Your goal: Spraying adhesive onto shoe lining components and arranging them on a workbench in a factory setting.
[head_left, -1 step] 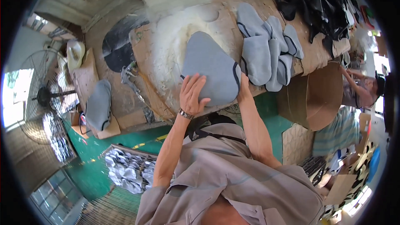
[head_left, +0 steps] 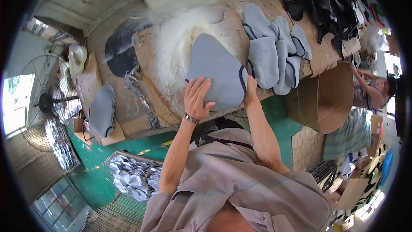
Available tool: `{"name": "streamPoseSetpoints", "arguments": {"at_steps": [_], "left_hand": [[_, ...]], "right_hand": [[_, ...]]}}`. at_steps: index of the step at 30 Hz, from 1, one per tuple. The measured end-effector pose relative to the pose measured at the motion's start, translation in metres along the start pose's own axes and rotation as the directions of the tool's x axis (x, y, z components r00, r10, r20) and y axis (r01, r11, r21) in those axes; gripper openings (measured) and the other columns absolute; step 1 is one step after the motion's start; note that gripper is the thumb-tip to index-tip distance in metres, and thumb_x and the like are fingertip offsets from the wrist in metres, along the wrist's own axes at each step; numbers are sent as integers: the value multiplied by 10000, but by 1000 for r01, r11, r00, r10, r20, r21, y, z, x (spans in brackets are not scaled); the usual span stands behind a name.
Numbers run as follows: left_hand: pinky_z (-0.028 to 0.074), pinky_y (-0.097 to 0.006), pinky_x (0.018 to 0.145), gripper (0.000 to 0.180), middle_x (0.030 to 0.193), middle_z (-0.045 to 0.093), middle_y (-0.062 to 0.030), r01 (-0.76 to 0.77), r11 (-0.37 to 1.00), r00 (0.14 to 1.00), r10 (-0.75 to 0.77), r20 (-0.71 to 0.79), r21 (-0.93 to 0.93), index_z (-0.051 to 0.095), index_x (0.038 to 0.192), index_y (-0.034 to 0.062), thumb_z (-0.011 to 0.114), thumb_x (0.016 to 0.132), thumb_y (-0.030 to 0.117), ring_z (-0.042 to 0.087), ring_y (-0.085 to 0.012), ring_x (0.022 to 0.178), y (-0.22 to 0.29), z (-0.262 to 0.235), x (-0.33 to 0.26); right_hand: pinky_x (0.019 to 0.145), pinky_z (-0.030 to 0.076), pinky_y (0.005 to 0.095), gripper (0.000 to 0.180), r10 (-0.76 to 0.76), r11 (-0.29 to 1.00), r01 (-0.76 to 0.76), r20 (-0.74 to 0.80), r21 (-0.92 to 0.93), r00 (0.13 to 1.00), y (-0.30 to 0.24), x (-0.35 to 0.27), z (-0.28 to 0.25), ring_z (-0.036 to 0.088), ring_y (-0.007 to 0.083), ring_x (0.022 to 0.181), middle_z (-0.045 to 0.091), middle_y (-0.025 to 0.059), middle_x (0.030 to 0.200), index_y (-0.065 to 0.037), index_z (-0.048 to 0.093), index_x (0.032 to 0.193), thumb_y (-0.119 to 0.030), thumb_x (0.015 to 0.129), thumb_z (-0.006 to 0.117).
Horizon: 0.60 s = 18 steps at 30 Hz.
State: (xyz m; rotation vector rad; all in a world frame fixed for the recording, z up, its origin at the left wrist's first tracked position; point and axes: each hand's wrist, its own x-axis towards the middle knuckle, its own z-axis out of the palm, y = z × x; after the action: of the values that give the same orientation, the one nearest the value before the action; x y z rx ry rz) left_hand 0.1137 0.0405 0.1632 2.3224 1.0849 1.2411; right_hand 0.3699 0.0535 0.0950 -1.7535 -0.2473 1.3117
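A grey fabric piece with dark edging (head_left: 216, 71), rounded and narrower at its far end, is in front of me over the pale-stained part of the workbench. My left hand (head_left: 198, 98) lies flat on its near left part, thumb spread to the side. At the near right edge, my right hand (head_left: 250, 91) grips the piece, with some of its fingers hidden. Several similar grey pieces (head_left: 264, 62) lie overlapping on the bench to the right. Another grey piece (head_left: 102, 111) rests at the left end.
A spray gun with a hose (head_left: 135, 87) lies left of centre on the workbench (head_left: 231, 15). Black sheet material (head_left: 317, 4) is heaped at the far right. Beyond the right edge stands a large cardboard box (head_left: 326, 99), near another person (head_left: 373, 88). A fan (head_left: 45, 102) stands left.
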Motion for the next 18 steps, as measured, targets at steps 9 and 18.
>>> {"name": "streamPoseSetpoints", "arguments": {"at_steps": [9,18], "left_hand": [[446,-523,1112,671,1276,722,-148,126,992,992,-126,-31,-3,643,1309,-28,432,1061,559,662,-371,1227,-20,14,17],[470,-526,1073,554,1149,754,-166,230,967,953,-246,-175,-108,679,1218,-18,431,1065,453,689,-388,1137,-60,31,25]], "right_hand": [[1157,379,382,365,-779,522,771,165,-364,605,-35,-81,37,488,297,1403,546,163,1495,20,678,1299,-224,1079,520],[1020,508,431,288,-851,359,737,122,-572,510,-24,-39,84,623,370,1219,645,204,1350,34,710,1182,-127,1038,518]]}}
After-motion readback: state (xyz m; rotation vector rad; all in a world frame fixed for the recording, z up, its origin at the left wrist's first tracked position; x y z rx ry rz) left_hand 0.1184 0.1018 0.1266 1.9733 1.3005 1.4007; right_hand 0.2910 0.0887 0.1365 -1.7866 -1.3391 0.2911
